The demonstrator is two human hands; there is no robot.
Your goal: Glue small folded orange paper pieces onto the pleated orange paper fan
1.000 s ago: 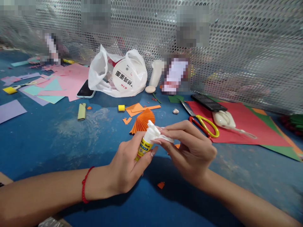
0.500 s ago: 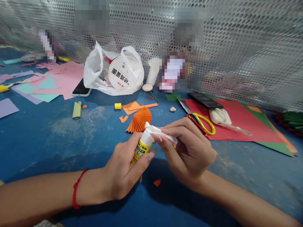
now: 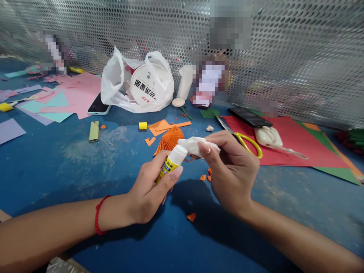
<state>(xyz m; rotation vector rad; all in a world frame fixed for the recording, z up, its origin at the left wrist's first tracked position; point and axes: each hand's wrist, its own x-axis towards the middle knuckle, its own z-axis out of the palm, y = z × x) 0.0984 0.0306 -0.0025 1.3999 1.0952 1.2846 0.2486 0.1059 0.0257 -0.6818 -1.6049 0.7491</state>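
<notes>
My left hand (image 3: pixel 152 185) is closed around a glue stick (image 3: pixel 170 163) with a yellow label, its white end tilted up and to the right. Between the thumb and fingers of my right hand (image 3: pixel 230 167) is a crumpled white tissue (image 3: pixel 196 146), close beside the glue stick's white top. Whether tissue and glue stick touch I cannot tell. Just behind the glue stick lies a pleated orange paper fan (image 3: pixel 169 140), partly covered by my left hand. Small orange paper scraps (image 3: pixel 191 217) lie on the blue table below my hands.
A yellow cap (image 3: pixel 143 126) and orange paper strips (image 3: pixel 159 127) lie beyond the fan. Scissors (image 3: pixel 248 144) with yellow handles rest by red paper (image 3: pixel 301 148) at right. A white plastic bag (image 3: pixel 113 87) stands at the back, near a phone (image 3: pixel 99 105) and a green lighter (image 3: pixel 94 131).
My right hand has turned, and the tissue has moved from over the glue stick's tip to its upper right. More of the white top shows. The left hand keeps its hold.
</notes>
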